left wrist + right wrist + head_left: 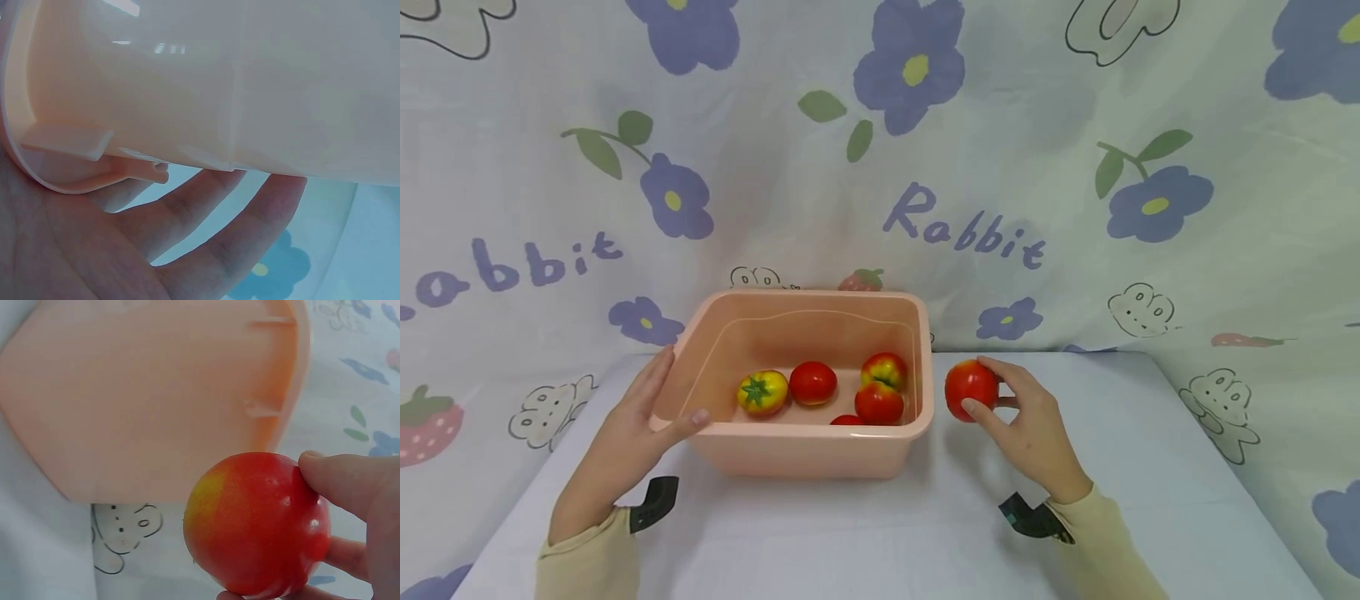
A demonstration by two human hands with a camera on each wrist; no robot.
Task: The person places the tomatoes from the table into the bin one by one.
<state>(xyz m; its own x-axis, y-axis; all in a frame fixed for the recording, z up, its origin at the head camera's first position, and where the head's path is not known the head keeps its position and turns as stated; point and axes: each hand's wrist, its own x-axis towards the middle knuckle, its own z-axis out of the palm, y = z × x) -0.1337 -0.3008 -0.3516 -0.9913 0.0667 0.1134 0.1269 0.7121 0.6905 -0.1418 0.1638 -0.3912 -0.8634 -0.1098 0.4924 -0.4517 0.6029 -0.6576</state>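
Note:
A pink plastic bin (805, 454) stands on the table, tilted so its opening faces me. My left hand (628, 437) holds its left front corner, thumb over the front rim and fingers along the outer side wall. In the left wrist view those fingertips (284, 194) touch the wall below the rim. Just right of the bin, my right hand (1033, 425) grips a red apple (972, 390) between thumb and fingers. A yellow patch shows on the apple (256, 525) in the right wrist view. Inside the bin lie a yellow-green tomato (763, 392) and several red fruits (813, 383).
A white cloth covers the table (820, 542). Behind it hangs a curtain (790, 183) printed with flowers and rabbits, close to the bin's back. One red fruit (847, 420) is mostly hidden by the bin's front rim.

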